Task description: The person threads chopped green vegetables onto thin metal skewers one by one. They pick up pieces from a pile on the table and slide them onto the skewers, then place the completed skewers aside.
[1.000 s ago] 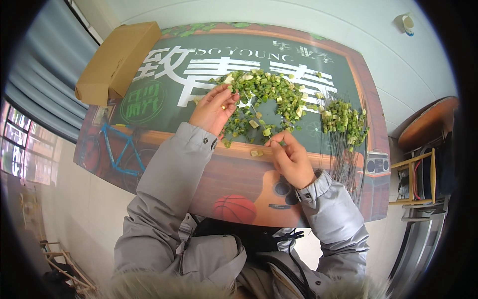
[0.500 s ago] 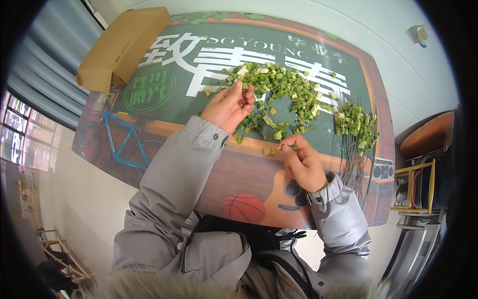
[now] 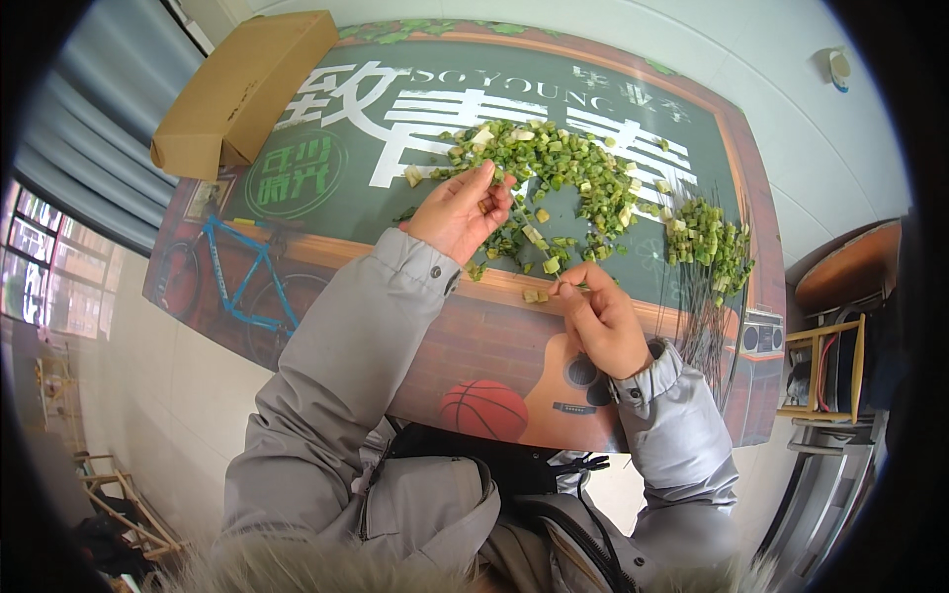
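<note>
My right hand [image 3: 601, 321] pinches the lower end of a thin stick or wire, which slants up toward my left hand. Small pale-green chopped vegetable pieces [image 3: 535, 235] lie along its line; whether all are threaded on it is hard to tell. With thumb and fingers closed, my left hand [image 3: 460, 212] is at the stick's upper end, by the near-left side of the pile; a green chopped piece seems to be in its fingertips, mostly hidden. Beyond both hands spreads a curved heap of chopped green vegetable pieces [image 3: 593, 183].
Right of the heap lies a bundle of thin dark sticks [image 3: 704, 336] with green pieces clustered on their far ends [image 3: 707, 242]. A cardboard box [image 3: 247, 89] stands at the table's far left. The printed tabletop [image 3: 415, 376] shows a bicycle, a basketball and a guitar.
My left hand has shifted slightly to the right, and the green piece at its fingertips is now less visible. My right hand keeps its pinch almost in place.
</note>
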The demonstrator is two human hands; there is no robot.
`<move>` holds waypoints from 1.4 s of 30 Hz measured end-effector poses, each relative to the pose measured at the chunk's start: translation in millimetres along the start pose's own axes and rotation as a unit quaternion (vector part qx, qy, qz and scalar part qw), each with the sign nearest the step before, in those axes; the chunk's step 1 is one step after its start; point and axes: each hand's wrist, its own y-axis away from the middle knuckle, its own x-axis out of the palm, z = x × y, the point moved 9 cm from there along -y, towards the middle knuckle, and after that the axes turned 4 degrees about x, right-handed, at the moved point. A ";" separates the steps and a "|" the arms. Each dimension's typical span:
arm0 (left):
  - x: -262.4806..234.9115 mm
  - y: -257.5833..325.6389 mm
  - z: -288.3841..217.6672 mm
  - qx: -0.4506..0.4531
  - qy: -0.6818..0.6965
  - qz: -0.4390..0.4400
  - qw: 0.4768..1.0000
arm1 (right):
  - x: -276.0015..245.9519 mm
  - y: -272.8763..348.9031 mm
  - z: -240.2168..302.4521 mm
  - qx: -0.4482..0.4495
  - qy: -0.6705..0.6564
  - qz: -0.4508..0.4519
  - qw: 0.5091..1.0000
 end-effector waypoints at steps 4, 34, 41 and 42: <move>1.2 -0.1 -2.4 0.013 -0.015 0.011 1.000 | -0.1 0.4 0.1 0.002 -0.001 0.001 1.000; 29.8 13.6 9.4 0.085 -0.345 0.092 0.930 | -5.3 0.3 2.2 0.001 -0.007 -0.027 1.000; 37.8 17.5 25.2 0.031 -0.239 0.134 0.961 | -10.3 -0.3 1.0 0.003 -0.024 -0.052 0.998; 39.9 18.3 27.8 0.023 -0.251 0.145 0.957 | -10.3 -0.9 1.3 -0.001 -0.022 -0.053 0.998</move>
